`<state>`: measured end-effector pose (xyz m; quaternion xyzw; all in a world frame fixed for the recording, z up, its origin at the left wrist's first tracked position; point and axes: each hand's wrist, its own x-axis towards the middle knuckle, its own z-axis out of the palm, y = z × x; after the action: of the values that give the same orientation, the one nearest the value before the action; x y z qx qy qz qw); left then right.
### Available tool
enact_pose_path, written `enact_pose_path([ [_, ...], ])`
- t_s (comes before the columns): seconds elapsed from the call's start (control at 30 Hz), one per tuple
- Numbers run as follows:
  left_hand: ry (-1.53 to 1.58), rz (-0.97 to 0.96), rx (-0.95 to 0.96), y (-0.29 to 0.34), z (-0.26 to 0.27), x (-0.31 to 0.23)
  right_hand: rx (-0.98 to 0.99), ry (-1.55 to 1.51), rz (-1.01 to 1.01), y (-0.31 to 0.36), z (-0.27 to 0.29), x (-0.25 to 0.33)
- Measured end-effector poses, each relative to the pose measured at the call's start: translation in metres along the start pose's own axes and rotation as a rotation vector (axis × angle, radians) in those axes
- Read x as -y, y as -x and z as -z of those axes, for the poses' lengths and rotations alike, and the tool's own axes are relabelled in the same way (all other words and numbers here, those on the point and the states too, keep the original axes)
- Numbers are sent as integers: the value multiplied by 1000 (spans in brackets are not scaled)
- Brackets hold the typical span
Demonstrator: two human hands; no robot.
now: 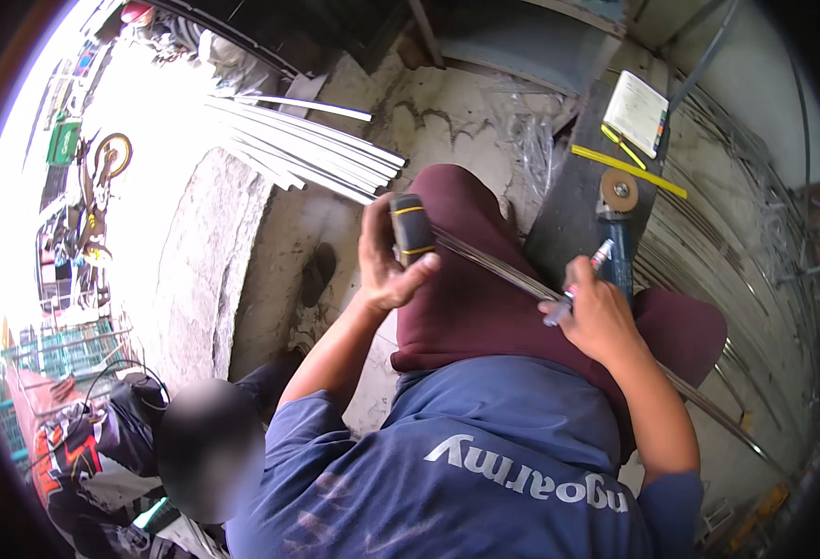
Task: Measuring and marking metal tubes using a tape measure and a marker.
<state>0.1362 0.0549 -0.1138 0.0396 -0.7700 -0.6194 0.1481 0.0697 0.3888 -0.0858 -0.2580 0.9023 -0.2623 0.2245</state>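
A long, shiny metal tube (498,265) lies slantwise across my lap, from the bundle at upper left to the lower right. My left hand (382,265) is closed around a black tape measure (413,229) with yellow lines, at the tube above my thigh. Over the tube farther right, my right hand (598,312) grips a marker (603,250) with a whitish and red end. A greyish piece (557,312) shows below its fingers; I cannot tell whether it belongs to the marker. Just beyond that hand, a blue angle grinder (620,247) with a brown disc rests on a dark board.
On the dark board (559,219) lie an open notebook (635,112) and a yellow strip (629,170). Several metal tubes (335,149) extend over a concrete ledge (214,261) at left. Thin rods (708,270) lie on the right. Another person (102,456) is at lower left.
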Motion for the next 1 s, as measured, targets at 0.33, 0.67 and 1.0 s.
enact_pose_path([
  [0.33, -129, -522, 526, -25, -110, -63, -406, -620, 77, 59, 34, -3],
  [0.67, 495, -16, 844, -19, -174, -115, -662, -1091, 124, 81, 47, 5],
  [1.0, 776, 506, 771, 11, -194, -113, -740, -782, 115, 134, 67, 0],
])
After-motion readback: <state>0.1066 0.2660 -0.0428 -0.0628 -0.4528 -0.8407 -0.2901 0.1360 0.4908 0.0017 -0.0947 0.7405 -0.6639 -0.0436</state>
